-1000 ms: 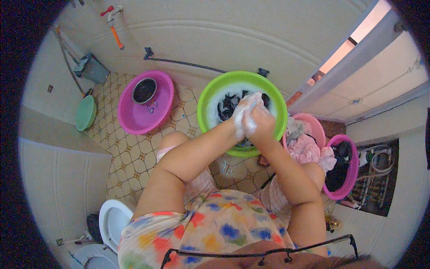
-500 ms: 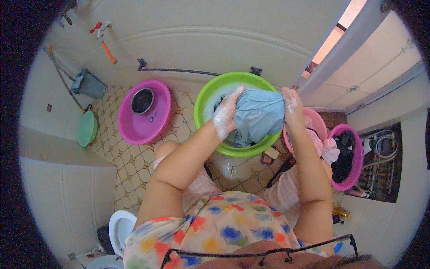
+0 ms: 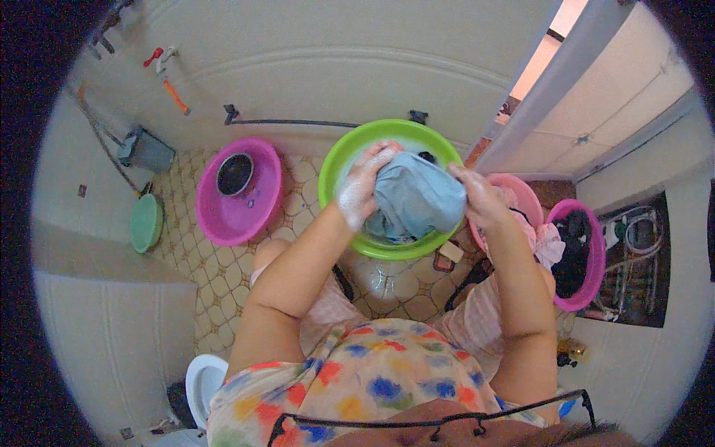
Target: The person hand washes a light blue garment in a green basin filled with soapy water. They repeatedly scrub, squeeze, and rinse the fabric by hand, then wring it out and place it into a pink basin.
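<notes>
A wet light blue garment (image 3: 417, 195) is stretched between my two hands over a lime-green basin (image 3: 332, 168). My left hand (image 3: 360, 188), coated in suds, grips its left edge with the fingers around the top. At its right edge, my right hand (image 3: 479, 197) pinches the cloth and also carries foam. The lower part of the garment hangs into the basin, where whitish soapy water and a dark piece of cloth show around it. What kind of garment it is cannot be made out.
Left on the tiled floor (image 3: 223, 298) stands a magenta basin (image 3: 238, 231) holding a dark round bowl (image 3: 235, 174). To the right are a pink basin (image 3: 521, 192) of pink clothes and a magenta tub (image 3: 596, 261) of black clothes. A soap bar (image 3: 450, 252) lies near my right foot.
The garment has bunched and tipped, its top edge now slanting down to the right. My right hand has dropped slightly and turned. My left hand has shifted a little left.
</notes>
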A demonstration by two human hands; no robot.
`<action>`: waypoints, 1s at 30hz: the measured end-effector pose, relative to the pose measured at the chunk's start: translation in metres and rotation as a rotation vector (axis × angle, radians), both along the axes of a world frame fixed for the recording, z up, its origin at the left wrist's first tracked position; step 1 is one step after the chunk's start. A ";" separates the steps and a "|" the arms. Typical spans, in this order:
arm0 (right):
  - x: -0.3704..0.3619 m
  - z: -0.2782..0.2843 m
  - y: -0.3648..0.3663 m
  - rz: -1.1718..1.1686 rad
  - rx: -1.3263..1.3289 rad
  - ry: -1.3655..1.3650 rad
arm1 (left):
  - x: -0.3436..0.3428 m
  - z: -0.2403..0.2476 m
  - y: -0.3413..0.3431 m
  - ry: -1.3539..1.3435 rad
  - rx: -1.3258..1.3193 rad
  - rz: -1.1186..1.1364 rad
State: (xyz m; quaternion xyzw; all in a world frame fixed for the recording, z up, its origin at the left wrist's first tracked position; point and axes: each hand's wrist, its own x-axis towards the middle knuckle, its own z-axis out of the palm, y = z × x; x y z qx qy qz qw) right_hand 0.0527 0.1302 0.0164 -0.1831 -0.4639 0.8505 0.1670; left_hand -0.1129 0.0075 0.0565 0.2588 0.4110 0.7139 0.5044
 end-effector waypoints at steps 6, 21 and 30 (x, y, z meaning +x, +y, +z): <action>0.006 0.010 -0.018 0.248 0.121 -0.010 | -0.003 0.005 -0.009 0.069 -0.015 0.025; 0.004 0.012 0.001 -0.328 0.162 0.255 | 0.005 0.002 -0.006 0.821 -0.403 -0.201; -0.008 0.001 0.014 -0.661 0.703 -0.098 | 0.022 0.000 0.002 0.407 -0.119 0.039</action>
